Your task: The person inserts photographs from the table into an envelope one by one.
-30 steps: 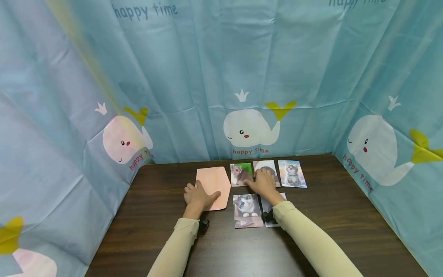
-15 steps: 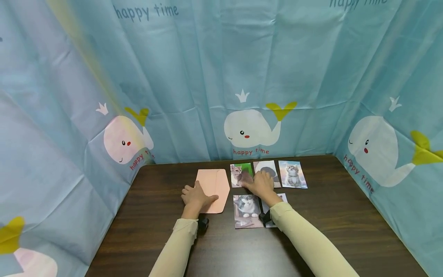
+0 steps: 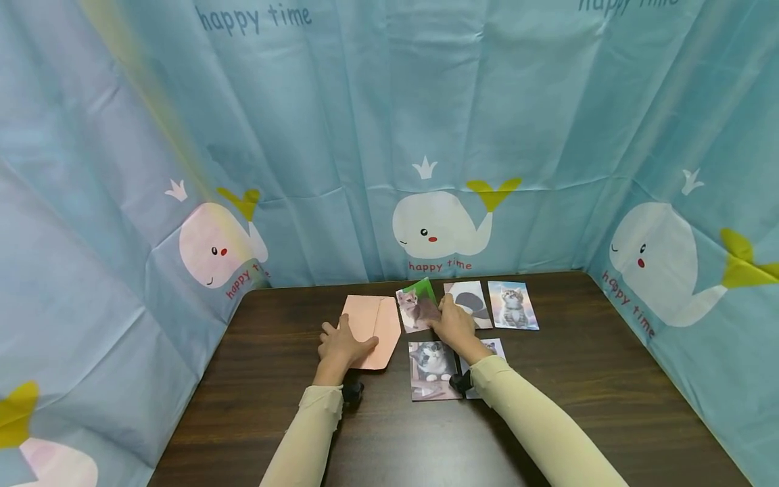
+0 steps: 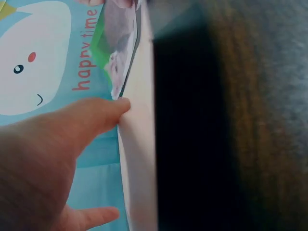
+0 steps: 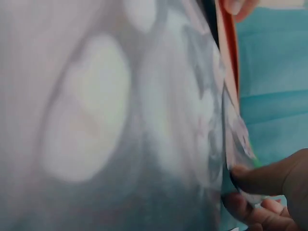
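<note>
My left hand (image 3: 342, 348) rests on a pink envelope (image 3: 364, 312) with its fingers spread at the left side. In the left wrist view its thumb (image 4: 103, 113) lies straight across the envelope's surface. My right hand (image 3: 458, 329) pinches a cat photo card (image 3: 415, 312) with a green corner, thumb on top and fingers beneath in the right wrist view. That card stands tilted, close beside the envelope's right edge. In the right wrist view, a reddish gap shows along the envelope's edge (image 5: 230, 53).
Right of the held card lie a photo card with a grey round shape (image 3: 473, 304) and a grey kitten card (image 3: 514, 308). Nearer are a grey-and-white cat card (image 3: 433, 372) and another card (image 3: 494, 348) partly under my right wrist. A blue whale curtain (image 3: 328, 223) surrounds the brown table (image 3: 402, 446).
The green-cornered cat card has turned and shifted left, held by my right hand. The envelope has slid slightly left with my left hand, and a fold line shows more clearly on it.
</note>
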A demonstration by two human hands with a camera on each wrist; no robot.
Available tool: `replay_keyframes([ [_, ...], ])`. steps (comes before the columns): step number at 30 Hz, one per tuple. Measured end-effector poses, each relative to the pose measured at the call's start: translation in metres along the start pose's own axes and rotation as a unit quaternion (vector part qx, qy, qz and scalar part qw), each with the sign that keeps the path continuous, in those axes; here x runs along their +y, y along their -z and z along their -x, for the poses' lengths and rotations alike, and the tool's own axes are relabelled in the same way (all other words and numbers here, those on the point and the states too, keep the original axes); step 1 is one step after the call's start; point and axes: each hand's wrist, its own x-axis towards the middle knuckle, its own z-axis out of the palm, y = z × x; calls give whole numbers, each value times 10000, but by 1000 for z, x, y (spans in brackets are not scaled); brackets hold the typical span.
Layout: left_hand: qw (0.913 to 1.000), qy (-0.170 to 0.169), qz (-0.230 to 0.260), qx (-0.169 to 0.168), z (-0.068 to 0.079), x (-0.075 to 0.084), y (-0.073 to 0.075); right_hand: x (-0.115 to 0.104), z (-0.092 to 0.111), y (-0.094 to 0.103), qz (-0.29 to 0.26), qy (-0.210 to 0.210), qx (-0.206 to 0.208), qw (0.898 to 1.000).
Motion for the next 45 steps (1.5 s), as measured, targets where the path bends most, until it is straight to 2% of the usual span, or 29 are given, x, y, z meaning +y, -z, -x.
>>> replay_keyframes([
  [5,9998,-92,-159,-100,4,-1,0,-4,1,10,-579,-90,-355,9976],
  [9,9999,-79,-57,-84,6,-2,2,-4,0,19,-1319,-142,-655,9890],
  [14,9996,-66,239,115,11,2,2,-1,3,28,-2257,-274,-690,9714],
  [17,9989,-86,383,265,13,5,0,-2,9,32,-2645,-356,-660,9615],
  [22,9977,-143,479,464,17,10,-5,-9,16,33,-3178,-265,-472,9466],
  [24,9971,-162,513,540,19,12,-6,-12,18,32,-3300,-193,-379,9430],
  [28,9962,-165,532,663,21,15,-9,-18,21,28,-3268,-93,-265,9447],
  [33,9963,-194,483,682,24,18,-13,-25,23,19,-3406,4,-324,9396],
  [37,9961,-262,468,704,26,21,-15,-30,23,12,-3510,-9,-344,9358],
  [45,9966,-287,340,693,28,25,-19,-37,21,7,-3494,-157,-397,9360],
])
